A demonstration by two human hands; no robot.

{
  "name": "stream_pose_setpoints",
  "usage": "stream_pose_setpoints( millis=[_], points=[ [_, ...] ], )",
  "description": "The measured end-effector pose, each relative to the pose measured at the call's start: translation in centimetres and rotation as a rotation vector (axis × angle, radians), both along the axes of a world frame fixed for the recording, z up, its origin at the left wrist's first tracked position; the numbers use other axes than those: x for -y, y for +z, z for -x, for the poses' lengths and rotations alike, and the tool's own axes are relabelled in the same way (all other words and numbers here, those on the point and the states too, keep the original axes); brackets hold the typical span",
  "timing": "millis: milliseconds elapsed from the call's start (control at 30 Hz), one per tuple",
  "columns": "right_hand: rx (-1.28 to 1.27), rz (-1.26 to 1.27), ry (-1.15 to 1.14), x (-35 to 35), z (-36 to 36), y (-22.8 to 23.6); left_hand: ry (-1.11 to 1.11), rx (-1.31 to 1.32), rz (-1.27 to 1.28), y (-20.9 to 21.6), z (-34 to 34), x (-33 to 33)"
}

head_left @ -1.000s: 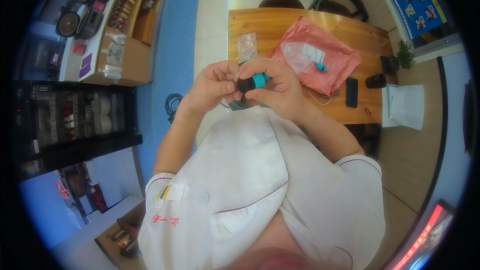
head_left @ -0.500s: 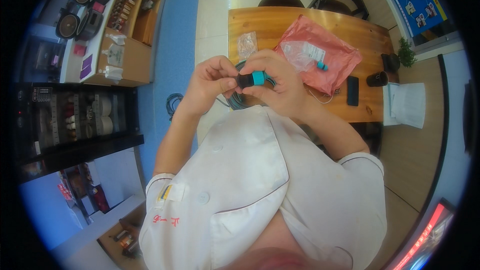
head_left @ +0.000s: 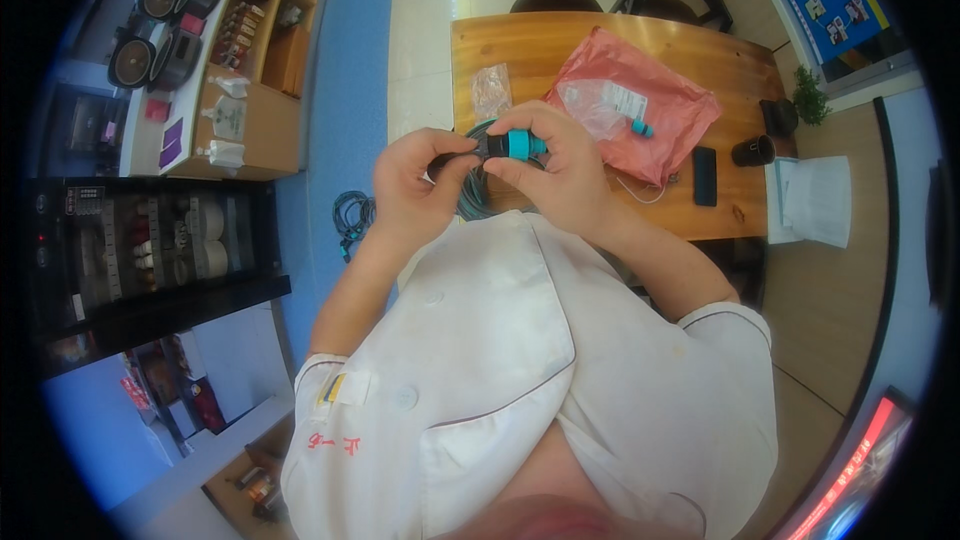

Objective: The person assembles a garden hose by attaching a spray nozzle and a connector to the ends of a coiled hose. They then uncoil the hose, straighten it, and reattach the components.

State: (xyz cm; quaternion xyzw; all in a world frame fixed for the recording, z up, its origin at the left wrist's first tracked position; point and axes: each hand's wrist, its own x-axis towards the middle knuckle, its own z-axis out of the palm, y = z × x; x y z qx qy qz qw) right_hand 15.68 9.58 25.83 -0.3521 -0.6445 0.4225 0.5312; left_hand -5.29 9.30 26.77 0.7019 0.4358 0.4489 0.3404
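Gripping was shared by both hands, raised in front of the chest near the table's close edge. The right hand [head_left: 566,168] held the black-and-teal connector [head_left: 519,146], with the fingers over its far side and the thumb against its near side. The left hand [head_left: 408,180] pinched the black end between the thumb and the fingertips — a narrow grip; the exact shape of the part under those fingers was too small to tell. The connector lay sideways between the two hands, with its teal section toward the right hand.

Beneath and just beyond the hands was a coil of dark green hose [head_left: 470,202]. On the wooden table [head_left: 745,70] a red plastic bag [head_left: 675,100] lay spread out, bearing a clear bag [head_left: 585,103] with a white label and a small teal fitting [head_left: 641,128]. A crumpled clear wrapper [head_left: 491,92] rested toward the table's left end. To the right of the red bag were a dark phone [head_left: 705,178] and — near the table's right end — a dark cup [head_left: 752,151]. A black cable [head_left: 352,208] lay looped on the floor, left of the table.
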Motion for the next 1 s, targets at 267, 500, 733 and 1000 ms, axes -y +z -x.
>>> stream_pose_setpoints(
  millis=[267, 500, 733, 1000],
  points=[
    [-0.071, 0.457, 0.065, 0.2, -0.6, -0.6, -0.08, -0.244, -0.468, -0.7, -0.3, -1.4],
    [0.037, 0.205, 0.058, 0.6, -1.3, -1.1, -0.032, 0.006, 0.089, -1.7, -0.5, 0.0],
    [0.175, -0.331, 0.039, -0.1, -1.5, -2.5, -0.193, 0.11, 0.555, -1.1, 0.6, -1.4],
    [-0.114, 0.076, -0.085, 0.0, -1.6, -6.0, -0.131, 0.153, 0.364, -3.6, -2.2, -1.1]
  ],
)
